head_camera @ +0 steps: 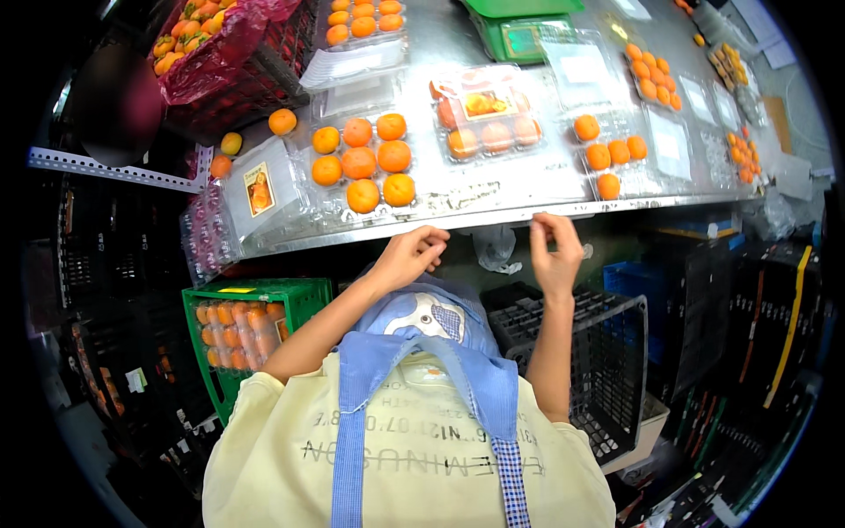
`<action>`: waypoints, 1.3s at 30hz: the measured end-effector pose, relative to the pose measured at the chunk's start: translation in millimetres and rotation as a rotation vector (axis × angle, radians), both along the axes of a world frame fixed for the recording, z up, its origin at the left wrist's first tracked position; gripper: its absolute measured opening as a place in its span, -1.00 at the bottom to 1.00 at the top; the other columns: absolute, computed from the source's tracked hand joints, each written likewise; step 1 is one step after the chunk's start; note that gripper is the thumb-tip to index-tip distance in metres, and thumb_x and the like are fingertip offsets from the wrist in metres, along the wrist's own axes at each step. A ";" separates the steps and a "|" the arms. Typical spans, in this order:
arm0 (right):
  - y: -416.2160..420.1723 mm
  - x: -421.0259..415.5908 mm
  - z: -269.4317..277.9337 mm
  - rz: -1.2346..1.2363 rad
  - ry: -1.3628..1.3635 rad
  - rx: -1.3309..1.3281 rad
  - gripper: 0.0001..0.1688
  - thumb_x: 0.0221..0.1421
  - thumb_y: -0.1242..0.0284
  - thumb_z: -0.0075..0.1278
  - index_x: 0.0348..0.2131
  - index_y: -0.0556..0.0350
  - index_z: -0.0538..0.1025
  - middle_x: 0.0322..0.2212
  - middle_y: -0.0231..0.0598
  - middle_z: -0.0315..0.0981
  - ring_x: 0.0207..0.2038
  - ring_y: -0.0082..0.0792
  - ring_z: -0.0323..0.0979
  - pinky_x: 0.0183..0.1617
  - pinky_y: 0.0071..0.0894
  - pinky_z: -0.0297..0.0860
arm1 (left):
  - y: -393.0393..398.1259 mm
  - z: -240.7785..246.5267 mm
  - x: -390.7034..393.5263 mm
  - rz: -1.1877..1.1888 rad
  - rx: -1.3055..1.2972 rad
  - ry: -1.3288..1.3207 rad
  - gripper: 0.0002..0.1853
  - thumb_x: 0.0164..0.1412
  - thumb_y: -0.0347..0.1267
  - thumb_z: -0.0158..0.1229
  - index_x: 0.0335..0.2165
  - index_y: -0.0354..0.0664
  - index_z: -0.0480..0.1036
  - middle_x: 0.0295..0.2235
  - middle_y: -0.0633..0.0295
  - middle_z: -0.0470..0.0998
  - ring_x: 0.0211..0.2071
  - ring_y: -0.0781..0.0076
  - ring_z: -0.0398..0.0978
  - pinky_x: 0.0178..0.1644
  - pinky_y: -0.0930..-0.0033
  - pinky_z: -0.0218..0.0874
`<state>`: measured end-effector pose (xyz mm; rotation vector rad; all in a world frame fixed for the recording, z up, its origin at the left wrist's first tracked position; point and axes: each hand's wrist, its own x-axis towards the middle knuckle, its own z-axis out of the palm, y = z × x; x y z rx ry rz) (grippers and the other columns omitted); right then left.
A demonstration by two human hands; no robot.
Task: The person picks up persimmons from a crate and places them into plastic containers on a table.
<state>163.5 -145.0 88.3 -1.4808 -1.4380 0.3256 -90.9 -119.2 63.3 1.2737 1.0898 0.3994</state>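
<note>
My left hand (417,254) hangs just off the front edge of a metal worktable (462,211), its fingers curled and nothing seen in them. To its right my right hand (556,254) is at the same edge, thumb and forefinger close together; whether something thin is between them cannot be told. Beyond my left hand, an open clear plastic clamshell (343,162) holds several orange persimmons (358,163). A closed, labelled clamshell of persimmons (496,136) lies at the middle. Another open clamshell (634,178), partly filled with persimmons (618,152), lies beyond my right hand.
A crate lined with red plastic (228,66) holds persimmons at the back left. A green scale (528,33) stands at the back. Below the table are a green crate (257,286) with packed fruit, and a black crate (610,376). A labelled lid (261,188) lies at the left.
</note>
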 end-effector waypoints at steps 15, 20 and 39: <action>101.4 -57.3 -15.9 0.067 -0.169 -0.338 -0.76 -0.03 0.56 0.08 -0.27 0.16 0.49 -0.36 -0.15 0.45 -0.31 -0.21 0.41 -0.24 -0.32 0.34 | 99.9 -23.6 12.5 0.087 0.036 -0.079 -0.30 0.11 -0.36 0.12 0.13 -0.45 0.05 0.04 -0.18 0.28 -0.39 0.22 0.55 -0.22 0.28 0.38; 157.6 -18.6 -21.0 0.030 -0.397 -0.189 -0.62 -0.06 0.50 0.09 -0.18 0.20 0.44 -0.24 -0.05 0.41 -0.15 -0.02 0.33 -0.05 -0.15 0.24 | 119.9 -33.7 26.6 0.064 0.190 0.147 -0.24 0.10 -0.32 0.14 0.17 -0.42 0.01 0.10 -0.21 0.20 -0.30 0.22 0.52 -0.18 0.27 0.34; 216.6 41.6 -59.6 -0.046 -0.299 -0.623 -0.15 -0.04 0.02 0.12 0.04 0.29 0.32 -0.10 0.17 0.31 -0.07 0.06 0.32 0.02 -0.12 0.24 | 139.8 -32.6 58.6 0.382 0.123 0.154 -0.20 0.11 -0.29 0.16 0.20 -0.24 -0.07 0.07 -0.21 0.22 -0.50 0.26 0.56 -0.49 0.31 0.38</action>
